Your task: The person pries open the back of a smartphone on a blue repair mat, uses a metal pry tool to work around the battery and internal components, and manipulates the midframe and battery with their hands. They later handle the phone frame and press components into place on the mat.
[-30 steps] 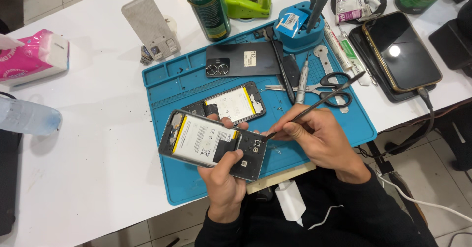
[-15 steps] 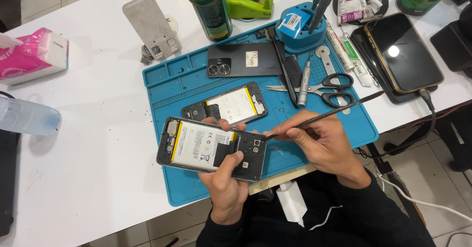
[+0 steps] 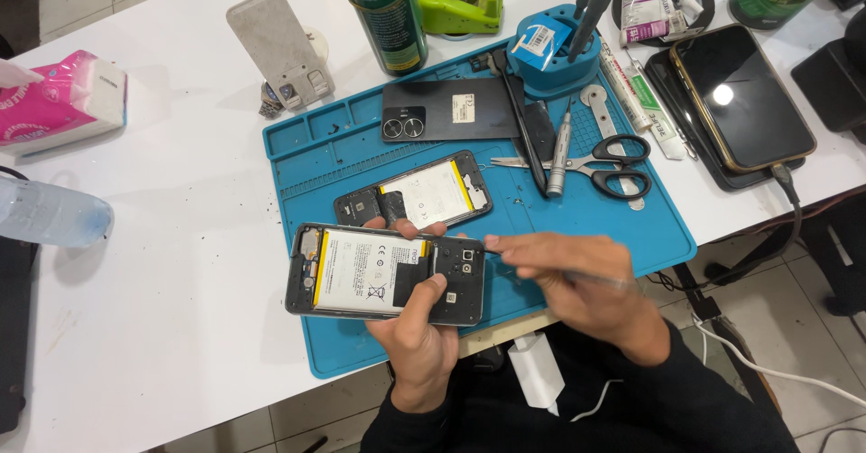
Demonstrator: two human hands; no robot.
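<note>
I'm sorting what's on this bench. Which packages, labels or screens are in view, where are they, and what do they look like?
Tissue pack: far left, soft pink and white.
Spray can: top centre, green with a printed label.
Battery label: white with a yellow edge, on the opened phone held in the left hand.
Dark phone screen: right, gold-rimmed, glossy.
Tubes: right of the mat, white, slim.
</note>
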